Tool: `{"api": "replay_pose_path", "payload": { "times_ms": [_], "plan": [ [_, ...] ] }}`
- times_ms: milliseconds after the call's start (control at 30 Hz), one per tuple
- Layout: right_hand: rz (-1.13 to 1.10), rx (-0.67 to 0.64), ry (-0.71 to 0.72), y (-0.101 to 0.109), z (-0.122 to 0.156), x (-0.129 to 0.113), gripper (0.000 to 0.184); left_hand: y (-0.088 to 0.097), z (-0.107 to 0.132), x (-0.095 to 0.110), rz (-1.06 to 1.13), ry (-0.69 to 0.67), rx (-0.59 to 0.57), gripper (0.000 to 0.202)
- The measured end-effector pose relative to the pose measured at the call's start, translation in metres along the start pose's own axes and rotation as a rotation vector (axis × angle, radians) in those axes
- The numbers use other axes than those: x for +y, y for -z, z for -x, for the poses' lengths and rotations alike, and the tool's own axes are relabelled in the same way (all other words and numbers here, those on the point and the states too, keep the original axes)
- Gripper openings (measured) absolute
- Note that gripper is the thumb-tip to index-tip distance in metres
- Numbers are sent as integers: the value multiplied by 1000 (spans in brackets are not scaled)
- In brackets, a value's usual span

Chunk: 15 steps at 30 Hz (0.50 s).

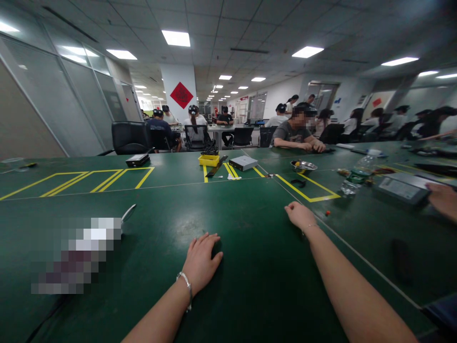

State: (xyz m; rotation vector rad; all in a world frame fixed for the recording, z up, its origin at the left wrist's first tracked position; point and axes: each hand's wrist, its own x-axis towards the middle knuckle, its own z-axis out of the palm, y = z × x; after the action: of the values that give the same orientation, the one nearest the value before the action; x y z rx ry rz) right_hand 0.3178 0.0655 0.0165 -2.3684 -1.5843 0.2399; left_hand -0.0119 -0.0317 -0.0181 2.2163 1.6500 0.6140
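Observation:
My left hand [203,258] lies palm down on the green tabletop [257,295], fingers a little apart and nothing under them that I can see. Farther forward and to the right, my right hand [301,215] rests with its fingers curled in. Its palm side is hidden, so I cannot make out whether anything is in it. A small orange piece [327,213] lies just right of that hand. Beyond it are a yellow tape outline [323,197] and a dark curved object [297,183]. To the left of my left hand sits a blurred-out object [80,255] with a pale loop.
Toward the far edge stand a yellow bin [209,160], a grey metal box [243,163], a black box [137,160] and a metal bowl [303,165]. On the right are a plastic bottle [359,171], a larger metal box [403,187] and another person's hand [442,200].

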Motion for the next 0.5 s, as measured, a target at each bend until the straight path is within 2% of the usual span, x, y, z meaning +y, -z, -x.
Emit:
{"api": "replay_pose_path", "payload": {
  "times_ms": [67, 167, 233, 300, 400, 467, 500],
  "plan": [
    [-111, -91, 177, -8, 16, -30, 23, 1, 0, 2, 51, 7, 24, 37],
    [-332, -280, 455, -29, 58, -79, 21, 2, 0, 6, 166, 25, 49, 43],
    [-426, -399, 576, -45, 92, -106, 19, 1, 1, 9, 227, 44, 41, 43],
    [-438, -450, 646, -56, 121, -125, 17, 1, 1, 11, 247, 73, 21, 29],
    [-414, -470, 719, -57, 135, -135, 20, 4, 2, 12, 249, 112, 29, 11],
    [-392, -426, 721, -46, 118, -126, 25, 6, 2, 12, 291, 125, 35, 14],
    [-351, -347, 694, -39, 103, -116, 27, 7, 2, 12, 324, 130, 32, 15]
  ]
}}
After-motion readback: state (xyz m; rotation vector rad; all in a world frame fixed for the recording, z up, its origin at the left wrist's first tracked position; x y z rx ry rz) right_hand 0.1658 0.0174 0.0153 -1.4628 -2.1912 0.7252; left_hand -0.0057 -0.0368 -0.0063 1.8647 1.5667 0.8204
